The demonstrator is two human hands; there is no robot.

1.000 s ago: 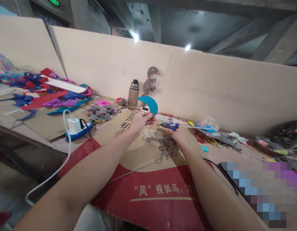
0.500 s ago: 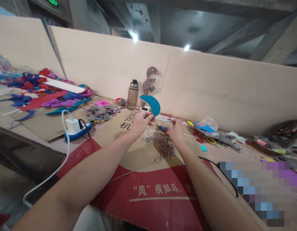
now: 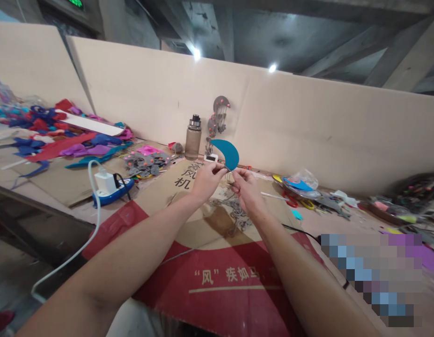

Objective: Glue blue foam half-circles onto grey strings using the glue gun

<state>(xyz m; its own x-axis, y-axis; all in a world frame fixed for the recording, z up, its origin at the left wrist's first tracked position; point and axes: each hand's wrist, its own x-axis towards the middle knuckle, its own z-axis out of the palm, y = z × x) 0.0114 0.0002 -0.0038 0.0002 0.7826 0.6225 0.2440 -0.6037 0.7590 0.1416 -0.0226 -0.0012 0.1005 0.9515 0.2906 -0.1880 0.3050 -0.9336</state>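
Observation:
A teal crescent-shaped cutout (image 3: 228, 152), felt-like, stands upright above the cardboard. My left hand (image 3: 209, 180) is closed in a pinch at its lower end. Close by on the right, my right hand (image 3: 247, 188) has its fingertips pressed together just under the crescent's lower edge. Whatever lies between those right fingertips is too small to make out. Below the hands, a tangle of grey cord (image 3: 239, 215) rests on the printed cardboard (image 3: 217, 236), partly hidden by my right hand.
A bottle (image 3: 193, 138) and a small white digital display (image 3: 211, 158) stand behind. Grey pieces with pink dots (image 3: 146, 163) and a blue-and-white power strip (image 3: 113, 189) lie left. A tray with blue scraps (image 3: 301, 186) sits right, near yellow-handled scissors (image 3: 308, 204). Black cable (image 3: 301, 229) crosses the right side.
My right hand has moved left and in towards the crescent, now almost meeting my left hand. The crescent has shifted slightly right. Pale thin strips seen between the hands no longer show there.

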